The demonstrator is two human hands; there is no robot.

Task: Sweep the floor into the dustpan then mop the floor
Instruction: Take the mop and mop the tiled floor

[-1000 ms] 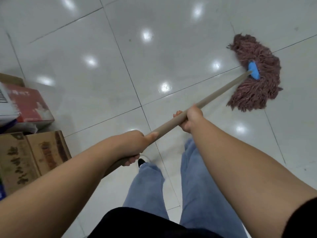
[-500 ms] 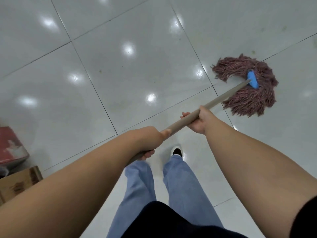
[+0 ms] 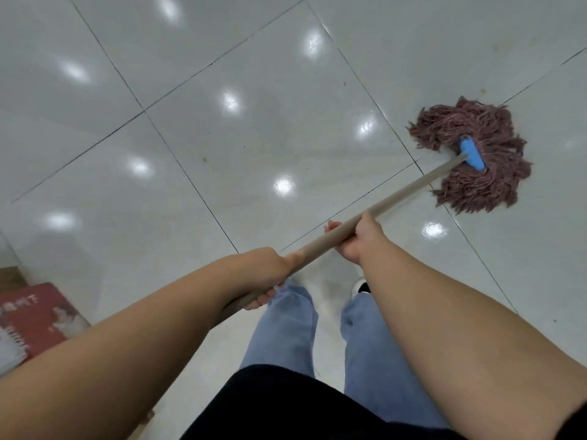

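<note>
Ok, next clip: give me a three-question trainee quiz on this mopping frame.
1. True or false: both hands grip the mop handle.
2. Which hand is nearer the mop head? A) left hand B) right hand
3. Fill in: the clamp joining handle to strands is coloured ____.

Key: 1 true; 2 B; 3 blue. The mop head lies flat on the tiled floor, spread across a grout line.
</note>
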